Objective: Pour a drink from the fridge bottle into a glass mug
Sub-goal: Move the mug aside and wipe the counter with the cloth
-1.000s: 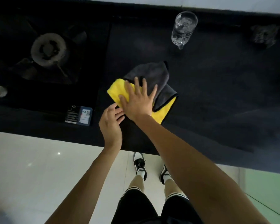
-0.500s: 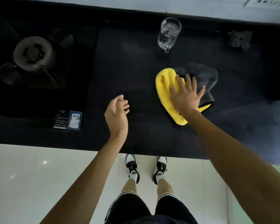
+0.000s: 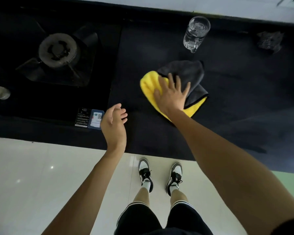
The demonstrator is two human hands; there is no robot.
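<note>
My right hand [image 3: 172, 94], fingers spread flat on the cloth [image 3: 182, 85], has slid it back left vs. 0.5 s ago. Left hand [image 3: 114, 123] hangs open, empty. Glass mug [image 3: 196, 33] filled, at tabletop [image 3: 244, 99] rear; I reckon pour's done, wiping now.

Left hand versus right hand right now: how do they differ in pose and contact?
The right hand lies flat with fingers spread, pressing on the yellow-and-grey cloth; the left hand is loosely curled and holds nothing. The right hand is further in on the dark counter; the left hand is near its front edge. Both are bare.
</note>
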